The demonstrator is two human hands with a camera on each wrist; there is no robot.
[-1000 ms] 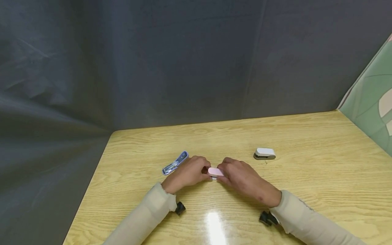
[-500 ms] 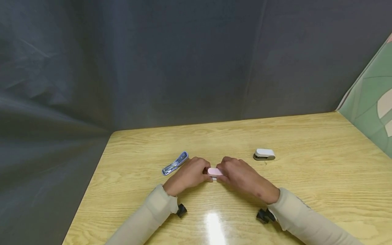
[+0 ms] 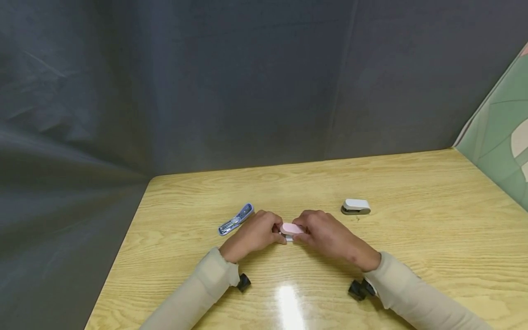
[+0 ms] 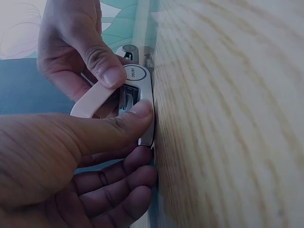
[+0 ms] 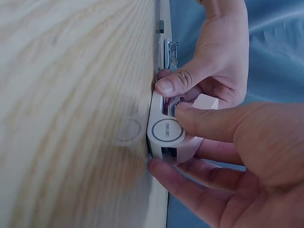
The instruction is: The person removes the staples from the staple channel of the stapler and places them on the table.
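Head view. We see the left hand [image 3: 252, 234] and the right hand [image 3: 326, 234] meeting on the wooden table [image 3: 412, 256], both gripping a small pink stapler [image 3: 291, 228] between their fingertips. A blue stapler [image 3: 236, 219] lies just beyond the left knuckles; a white stapler [image 3: 356, 206] lies beyond the right hand, apart from it.

Left wrist view. We see the left thumb [image 4: 135, 114] pressed along the pink stapler's [image 4: 137, 90] base at the table [image 4: 228, 114] surface, the remaining left fingers [image 4: 118, 185] curled under it. The right hand's [image 4: 76, 47] thumb presses the pink top, which stands lifted off the base, and its other fingers are hidden.

Right wrist view. We see the right hand's [image 5: 237, 156] thumb lying over the pink stapler's [image 5: 173, 135] top beside the round logo, one finger below the body. The left hand's [image 5: 218, 61] thumb pinches the far end against the table [image 5: 71, 114]. The blue stapler [image 5: 167, 51] shows just past the left fingers.
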